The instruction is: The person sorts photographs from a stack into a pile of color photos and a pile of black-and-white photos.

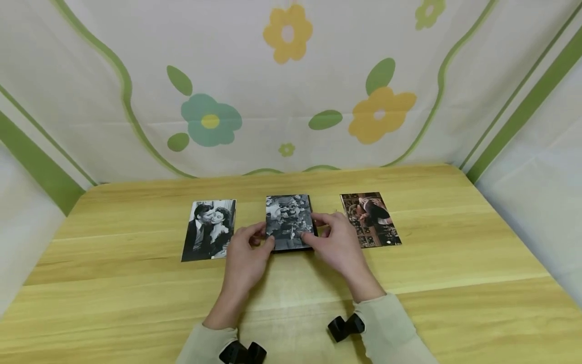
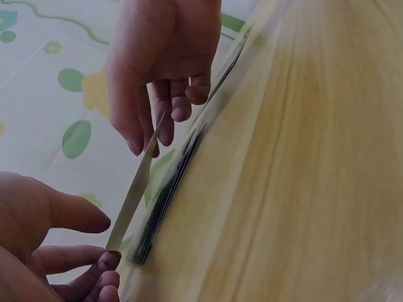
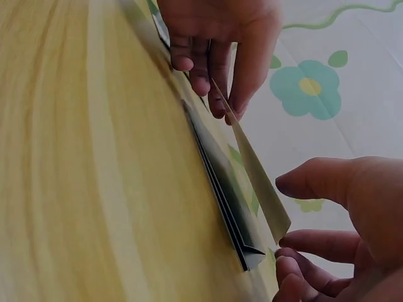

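A black-and-white photo card (image 1: 288, 220) showing a crowd is held by its sides between both hands at the middle of the table. The left hand (image 1: 247, 253) grips its left side, thumb near the lower left corner. On the right side the right hand (image 1: 334, 240) grips it, with the thumb tip over the picture. In the left wrist view the held card (image 2: 135, 195) appears edge-on and tilted, raised above a thin dark stack of cards (image 2: 165, 204). That stack (image 3: 220, 195) lies on the table beneath it, its faces mostly hidden.
To the left lies a black-and-white photo card (image 1: 206, 230) of a couple; to the right, a colour photo card (image 1: 370, 220). All rest on a wood-grain table (image 1: 136, 293). A flowered curtain (image 1: 291, 101) rises behind the far edge. Black devices (image 1: 345, 327) sit at both wrists.
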### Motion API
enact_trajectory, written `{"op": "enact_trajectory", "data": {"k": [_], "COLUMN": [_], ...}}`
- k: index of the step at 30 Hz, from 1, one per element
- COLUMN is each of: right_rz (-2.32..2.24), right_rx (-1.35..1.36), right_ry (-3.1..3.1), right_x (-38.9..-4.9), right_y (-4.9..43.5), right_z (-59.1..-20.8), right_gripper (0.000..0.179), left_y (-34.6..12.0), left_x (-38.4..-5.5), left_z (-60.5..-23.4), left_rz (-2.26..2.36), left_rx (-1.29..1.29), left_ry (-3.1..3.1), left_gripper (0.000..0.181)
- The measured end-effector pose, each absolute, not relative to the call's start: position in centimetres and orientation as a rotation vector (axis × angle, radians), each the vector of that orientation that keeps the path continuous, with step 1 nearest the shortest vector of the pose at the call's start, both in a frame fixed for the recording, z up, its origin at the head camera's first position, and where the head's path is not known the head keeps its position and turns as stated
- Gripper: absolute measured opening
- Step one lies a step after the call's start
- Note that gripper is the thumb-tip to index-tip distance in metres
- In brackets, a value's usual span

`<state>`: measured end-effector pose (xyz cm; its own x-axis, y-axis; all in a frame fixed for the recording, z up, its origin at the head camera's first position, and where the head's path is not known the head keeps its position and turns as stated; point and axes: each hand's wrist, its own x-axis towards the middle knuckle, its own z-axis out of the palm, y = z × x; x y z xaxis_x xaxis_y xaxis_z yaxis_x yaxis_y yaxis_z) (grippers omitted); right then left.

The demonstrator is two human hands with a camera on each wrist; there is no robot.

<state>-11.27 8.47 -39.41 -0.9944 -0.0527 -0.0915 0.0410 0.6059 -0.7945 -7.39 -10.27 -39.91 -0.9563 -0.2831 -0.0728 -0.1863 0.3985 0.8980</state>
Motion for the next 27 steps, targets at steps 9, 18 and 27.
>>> {"op": "enact_trajectory", "data": {"k": [9, 18, 27], "right_rz": [-1.449, -1.638, -1.622], "right_rx": [0.018, -0.101, -0.327], "right_ry": [2.677, 2.526, 2.427], "right_x": [-11.0, -9.7, -9.2], "right_y": [8.8, 5.9, 0.4], "right_z": [-39.4, -38.8, -37.8], "right_gripper": [0.059, 0.062, 0.071], "left_y": [-10.1, -14.8, -20.7], "left_x": [-7.5, -7.0, -6.4], "left_z": [-39.7, -37.9, -36.3], "left_rz": [-1.72, -1.821, -1.663], "left_rx": [0.443, 0.523, 0.673], "left_ry": [-2.491, -2.499, -2.622], "left_gripper": [0.038, 0.043, 0.045]}}
